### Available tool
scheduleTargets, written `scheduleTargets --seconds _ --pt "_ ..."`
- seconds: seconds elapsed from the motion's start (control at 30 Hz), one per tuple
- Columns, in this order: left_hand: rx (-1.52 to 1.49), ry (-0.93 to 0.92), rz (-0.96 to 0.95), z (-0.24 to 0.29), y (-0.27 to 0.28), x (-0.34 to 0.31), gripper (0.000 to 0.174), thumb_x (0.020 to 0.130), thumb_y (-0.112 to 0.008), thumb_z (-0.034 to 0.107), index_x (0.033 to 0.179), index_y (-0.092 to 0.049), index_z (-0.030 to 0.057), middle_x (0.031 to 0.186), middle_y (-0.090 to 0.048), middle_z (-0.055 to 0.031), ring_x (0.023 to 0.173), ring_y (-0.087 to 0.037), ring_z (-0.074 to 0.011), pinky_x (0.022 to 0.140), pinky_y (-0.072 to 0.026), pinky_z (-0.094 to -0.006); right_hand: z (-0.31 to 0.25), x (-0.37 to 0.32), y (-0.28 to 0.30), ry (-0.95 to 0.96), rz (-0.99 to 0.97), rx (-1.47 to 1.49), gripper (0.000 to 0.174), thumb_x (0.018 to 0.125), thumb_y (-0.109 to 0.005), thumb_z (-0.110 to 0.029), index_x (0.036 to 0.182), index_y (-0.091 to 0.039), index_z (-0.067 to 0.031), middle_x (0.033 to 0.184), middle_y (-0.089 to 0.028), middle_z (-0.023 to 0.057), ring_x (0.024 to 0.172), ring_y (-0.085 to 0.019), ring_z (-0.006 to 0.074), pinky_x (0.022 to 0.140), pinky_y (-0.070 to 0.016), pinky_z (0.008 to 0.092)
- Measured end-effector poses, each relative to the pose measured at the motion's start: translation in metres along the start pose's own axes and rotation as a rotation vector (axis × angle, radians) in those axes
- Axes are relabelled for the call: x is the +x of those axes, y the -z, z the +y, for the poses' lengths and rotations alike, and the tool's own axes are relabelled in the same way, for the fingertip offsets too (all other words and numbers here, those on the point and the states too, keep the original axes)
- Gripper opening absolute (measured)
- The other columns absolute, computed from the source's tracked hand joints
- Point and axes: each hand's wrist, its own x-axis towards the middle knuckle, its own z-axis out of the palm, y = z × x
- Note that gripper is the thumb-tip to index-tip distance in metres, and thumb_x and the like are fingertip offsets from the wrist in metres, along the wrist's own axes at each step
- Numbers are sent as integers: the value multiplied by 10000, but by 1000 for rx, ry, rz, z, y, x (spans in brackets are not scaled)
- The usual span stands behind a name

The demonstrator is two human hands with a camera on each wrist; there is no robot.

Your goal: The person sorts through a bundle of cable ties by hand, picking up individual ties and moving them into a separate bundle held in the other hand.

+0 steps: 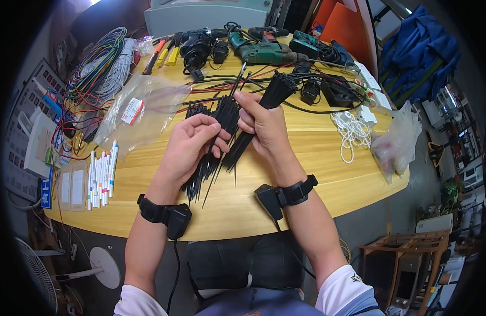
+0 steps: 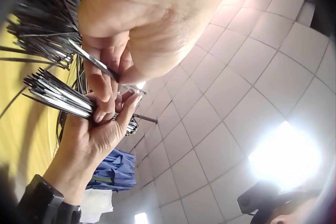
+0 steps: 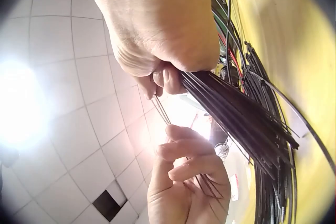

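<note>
Black cable ties fill both hands' area. My right hand (image 1: 266,124) grips a thick bundle of ties (image 1: 277,90), its fingers curled round the middle; the bundle (image 3: 236,113) slants down from the palm in the right wrist view. My left hand (image 1: 187,145) pinches a few thin ties between thumb and fingers, and their upper ends reach the right hand's thumb and fingertips. Beneath the hands a loose pile of ties (image 1: 198,176) lies on the wooden table (image 1: 148,181). In the left wrist view, the left hand (image 2: 142,29) is above the right hand (image 2: 100,134).
Drills (image 1: 266,53) and black cables stand behind the hands. To the left are a clear plastic bag (image 1: 158,100), wire coils (image 1: 103,63) and several markers (image 1: 102,179). A white cord (image 1: 352,134), a power strip (image 1: 373,87) and another plastic bag (image 1: 398,139) lie at the right.
</note>
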Motion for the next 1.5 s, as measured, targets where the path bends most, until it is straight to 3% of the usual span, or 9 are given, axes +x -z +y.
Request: scheduleTargets --seconds 0.83,1.13,1.5 --pt "-25 -5 -21 0 4 0 87 937 -584 91 978 -569 17 801 -639 -99 559 -526 -106 481 -366 -210 -2 0 2 -32 -18 39 134 859 -728 -78 881 -642 22 624 -444 -73 466 -335 12 414 -235 199" --pt "-56 6 9 1 -1 -1 71 935 -581 88 963 -559 27 801 -638 -98 568 -553 -122 482 -410 -220 -1 1 2 28 3 59 127 853 -734 -74 846 -626 -9 618 -442 -73 457 -326 12 416 -234 201" --pt "-25 0 -20 1 1 -1 60 925 -583 80 947 -554 33 795 -625 -81 538 -485 -84 456 -338 -196 -3 1 1 53 34 57 134 851 -741 -84 851 -631 -8 606 -433 -74 444 -318 16 418 -238 207"
